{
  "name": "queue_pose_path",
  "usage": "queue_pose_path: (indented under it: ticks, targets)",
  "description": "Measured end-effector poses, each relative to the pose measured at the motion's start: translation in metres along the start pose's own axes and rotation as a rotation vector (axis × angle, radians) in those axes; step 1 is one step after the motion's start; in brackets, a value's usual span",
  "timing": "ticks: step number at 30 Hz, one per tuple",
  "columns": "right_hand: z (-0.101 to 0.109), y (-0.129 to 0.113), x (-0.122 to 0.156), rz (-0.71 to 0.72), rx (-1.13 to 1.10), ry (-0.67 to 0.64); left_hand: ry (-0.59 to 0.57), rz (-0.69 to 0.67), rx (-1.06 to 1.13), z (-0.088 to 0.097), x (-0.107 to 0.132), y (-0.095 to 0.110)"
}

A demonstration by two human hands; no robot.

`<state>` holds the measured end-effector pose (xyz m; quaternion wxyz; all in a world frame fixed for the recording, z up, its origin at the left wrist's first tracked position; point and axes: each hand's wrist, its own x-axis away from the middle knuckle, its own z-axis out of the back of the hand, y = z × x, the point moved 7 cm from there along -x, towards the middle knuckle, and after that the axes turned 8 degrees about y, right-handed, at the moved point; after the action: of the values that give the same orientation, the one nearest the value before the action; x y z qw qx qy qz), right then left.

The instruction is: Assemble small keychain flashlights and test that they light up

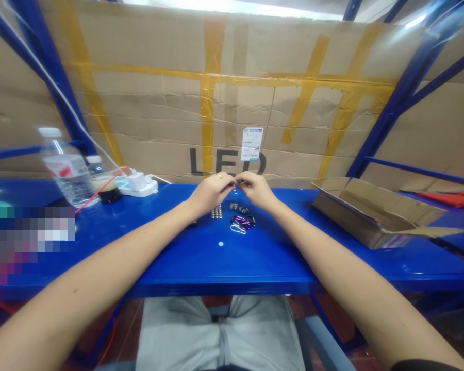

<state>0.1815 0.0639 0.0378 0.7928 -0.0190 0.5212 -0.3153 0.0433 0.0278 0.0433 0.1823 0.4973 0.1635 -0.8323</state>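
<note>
My left hand and my right hand meet fingertip to fingertip above the far part of the blue table. Both are closed in a pinch, and whatever sits between the fingers is too small and hidden to name. A ring shows on a finger of my left hand. Just below that hand, small shiny metal pieces stand in neat rows. More small metal parts lie between my wrists. Nearer to me is a little pile of coloured carabiners, purple, green and silver.
On the right stands an open cardboard box. A water bottle, a smaller bottle with dark liquid and a white power strip are at the left. Behind the table rises a large taped cardboard panel between blue posts.
</note>
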Motion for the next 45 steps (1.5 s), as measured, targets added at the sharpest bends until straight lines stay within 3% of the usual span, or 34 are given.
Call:
queue_pose_path:
  ticks: [10,20,45]
  targets:
    - [-0.01,0.026,0.003,-0.193,-0.178,0.006,0.092,-0.026,0.045,0.005,-0.002,0.0]
    - [-0.001,0.008,0.001,-0.108,-0.035,0.028,0.093,-0.009,0.045,0.006,-0.003,-0.001]
    - [0.0,0.005,0.001,-0.063,-0.028,0.028,0.112,0.056,0.063,0.008,-0.005,-0.002]
